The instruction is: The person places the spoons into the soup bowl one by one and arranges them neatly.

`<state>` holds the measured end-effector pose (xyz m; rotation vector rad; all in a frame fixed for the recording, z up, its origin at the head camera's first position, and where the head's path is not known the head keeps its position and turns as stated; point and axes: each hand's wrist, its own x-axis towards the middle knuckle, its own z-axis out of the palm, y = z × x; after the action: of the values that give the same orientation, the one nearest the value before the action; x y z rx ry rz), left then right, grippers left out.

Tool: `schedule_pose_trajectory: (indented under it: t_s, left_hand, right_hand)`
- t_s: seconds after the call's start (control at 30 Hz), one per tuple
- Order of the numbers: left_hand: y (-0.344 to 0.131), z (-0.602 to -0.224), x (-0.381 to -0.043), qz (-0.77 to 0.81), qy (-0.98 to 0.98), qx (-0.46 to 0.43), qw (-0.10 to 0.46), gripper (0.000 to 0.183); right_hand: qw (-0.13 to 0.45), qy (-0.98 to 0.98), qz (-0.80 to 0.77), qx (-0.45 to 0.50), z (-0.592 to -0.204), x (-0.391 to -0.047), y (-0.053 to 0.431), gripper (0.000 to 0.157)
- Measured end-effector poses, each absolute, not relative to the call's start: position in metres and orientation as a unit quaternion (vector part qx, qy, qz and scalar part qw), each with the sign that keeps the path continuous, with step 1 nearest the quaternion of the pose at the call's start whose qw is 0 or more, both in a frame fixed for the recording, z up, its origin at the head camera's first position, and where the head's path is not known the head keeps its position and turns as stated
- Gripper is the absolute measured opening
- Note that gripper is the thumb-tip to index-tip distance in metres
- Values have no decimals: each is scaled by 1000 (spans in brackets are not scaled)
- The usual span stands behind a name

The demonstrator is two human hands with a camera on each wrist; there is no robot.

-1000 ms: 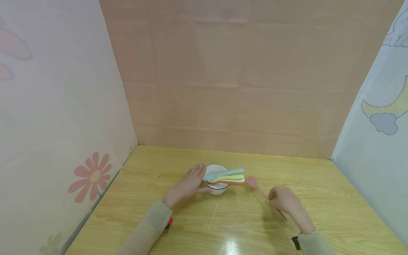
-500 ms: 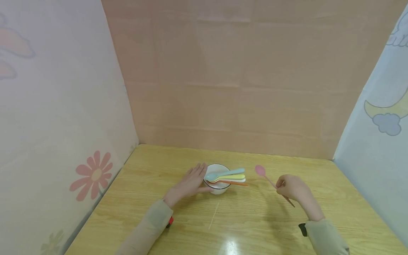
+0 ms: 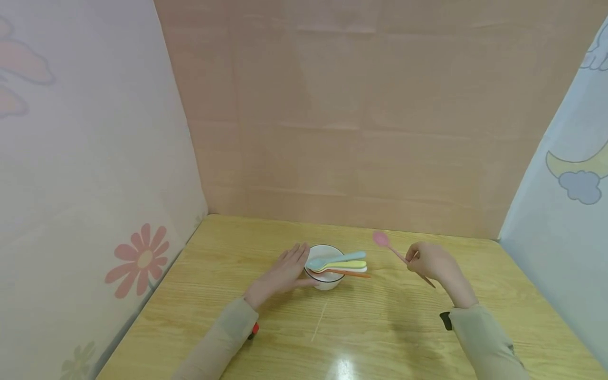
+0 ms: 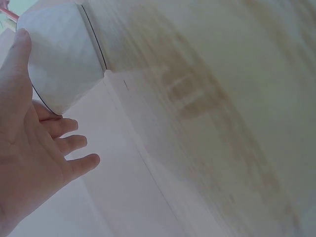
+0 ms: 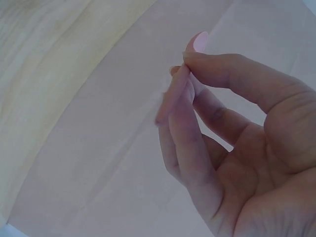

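Between its thumb and fingers, my left hand holds the side of a white bowl with a dark rim. Several spoons lean in the bowl, handles pointing right: a light blue spoon, a yellow spoon, a white spoon and an orange spoon. Above the table to the right, my right hand pinches a pink spoon by its thin handle. That spoon's head points away to the left, apart from the bowl.
The wooden table meets a brown back wall. White sheets with printed drawings stand at the left side and right side. A small red and black object shows at the left sleeve.
The right hand has moved away from the bowl, first rightward and then farther back, with the pink spoon pinched throughout. The left hand, the bowl and the spoons in it have stayed put.
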<state>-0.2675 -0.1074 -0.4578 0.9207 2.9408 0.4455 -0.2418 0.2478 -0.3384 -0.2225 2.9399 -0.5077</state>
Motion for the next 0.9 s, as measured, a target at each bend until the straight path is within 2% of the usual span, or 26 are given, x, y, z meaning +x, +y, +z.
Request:
schedule_pose_trajectory:
  t_s: [0.43, 0.77, 0.9]
  left_hand:
    - [-107, -458, -267, 142, 944, 297, 13, 99]
    - [-107, -456, -267, 142, 943, 300, 9, 98]
    - [-107, -457, -267, 140, 944, 300, 9, 98]
  right_hand:
    - [49, 980, -150, -123, -317, -261, 226, 9]
    - [67, 980, -134, -130, -306, -267, 209, 16]
    - [75, 980, -127, -134, -304, -270, 202, 12]
